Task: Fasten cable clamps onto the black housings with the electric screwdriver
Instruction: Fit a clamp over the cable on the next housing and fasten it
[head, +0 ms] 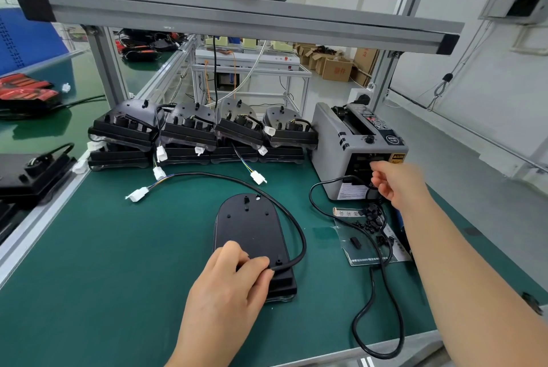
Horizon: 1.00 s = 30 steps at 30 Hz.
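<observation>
Back row: stacked housings [189, 129] along the far edge of the table [103, 263], white plugs hanging from them
Right side: grey tape dispenser [341, 141], its power lead [355, 325] looping across a bag of small black parts [370, 233]
In the way: cable [207, 173] of the black housing [252, 227] arcs round its right flank to a white connector [138, 194]
Black housing: flat, mid-front on the green mat
Left hand [234, 274]: fingers curled over the housing's near end, holding it down — thumb tip at the cable exit
Right hand [394, 180]: arm stretched out, fingers bent at the dispenser's front slot — cannot tell whether they hold anything
</observation>
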### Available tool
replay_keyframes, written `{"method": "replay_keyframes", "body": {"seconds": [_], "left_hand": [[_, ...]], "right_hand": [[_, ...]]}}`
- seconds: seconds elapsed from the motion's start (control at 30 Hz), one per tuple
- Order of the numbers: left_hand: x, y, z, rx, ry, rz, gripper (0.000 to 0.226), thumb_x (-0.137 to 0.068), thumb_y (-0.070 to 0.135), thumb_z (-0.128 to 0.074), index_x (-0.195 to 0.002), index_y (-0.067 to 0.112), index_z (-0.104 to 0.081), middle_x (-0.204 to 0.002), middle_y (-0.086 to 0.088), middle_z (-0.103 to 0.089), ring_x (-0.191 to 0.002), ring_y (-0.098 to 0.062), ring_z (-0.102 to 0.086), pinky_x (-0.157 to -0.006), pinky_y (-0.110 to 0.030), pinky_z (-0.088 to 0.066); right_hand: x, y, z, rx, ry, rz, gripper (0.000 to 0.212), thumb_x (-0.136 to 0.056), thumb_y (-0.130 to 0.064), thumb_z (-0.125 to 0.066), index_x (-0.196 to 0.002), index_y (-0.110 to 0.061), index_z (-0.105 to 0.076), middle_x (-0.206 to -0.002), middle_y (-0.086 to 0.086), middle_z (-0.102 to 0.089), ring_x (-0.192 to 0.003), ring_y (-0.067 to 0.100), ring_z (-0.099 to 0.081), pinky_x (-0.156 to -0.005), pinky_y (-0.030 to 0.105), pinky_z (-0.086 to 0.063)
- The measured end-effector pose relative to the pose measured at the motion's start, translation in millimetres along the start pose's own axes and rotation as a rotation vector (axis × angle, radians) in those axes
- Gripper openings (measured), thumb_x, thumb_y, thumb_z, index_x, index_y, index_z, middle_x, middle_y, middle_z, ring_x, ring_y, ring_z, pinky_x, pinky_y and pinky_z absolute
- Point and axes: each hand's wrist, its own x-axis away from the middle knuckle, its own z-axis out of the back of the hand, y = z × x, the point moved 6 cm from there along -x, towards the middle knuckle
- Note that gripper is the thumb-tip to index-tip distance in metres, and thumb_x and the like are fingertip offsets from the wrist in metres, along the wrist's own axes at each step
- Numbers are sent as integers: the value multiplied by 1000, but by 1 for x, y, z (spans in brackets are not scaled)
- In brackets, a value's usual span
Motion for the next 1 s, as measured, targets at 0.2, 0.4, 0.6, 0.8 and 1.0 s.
{"method": "replay_keyframes", "body": {"seconds": [0.2, 0.4, 0.6, 0.8, 1.0], "left_hand": [[0, 0, 0, -5, 8, -7, 30, -87, 35, -49, -86, 19, -74, -77, 3, -49, -76, -11, -54, -58, -33, -57], [0, 0, -1, -8, 2, -5, 29, -87, 35, -50, -86, 20, -74, -77, 4, -49, -78, -11, -54, -58, -33, -56], [1, -1, -1, -9, 6, 0, 29, -87, 36, -50, -86, 20, -74, -77, 4, -49, -78, -11, -53, -58, -32, -56], [0, 0, 1, -6, 11, -3, 29, -87, 35, -50, -85, 19, -74, -77, 4, -50, -78, -11, -53, -58, -33, -57], [-1, 0, 0, -8, -2, 1, 30, -86, 36, -49, -85, 19, -74, -77, 4, -50, -80, -10, -52, -57, -32, -56]], "right_hand": [[3, 1, -2, -49, 35, 8, 9, -84, -10, -66, -77, -10, -59, -64, 2, -59, -43, 5, -55, -33, 12, -37], [4, 1, -4, -13, 77, 63, 16, -83, -11, -63, -69, -11, -56, -61, 2, -55, -42, 7, -47, -32, 12, -31], [8, 1, -5, 21, 66, 85, 17, -84, -12, -62, -68, -9, -56, -60, 4, -53, -35, 4, -43, -31, 13, -28], [11, 2, 1, 13, 48, 69, 18, -84, -14, -63, -68, -11, -55, -58, 3, -52, -30, 3, -39, -31, 13, -29], [17, 7, 4, -31, -24, 39, 19, -84, -14, -65, -68, -13, -56, -52, -1, -51, -38, 6, -40, -31, 14, -29]]}}
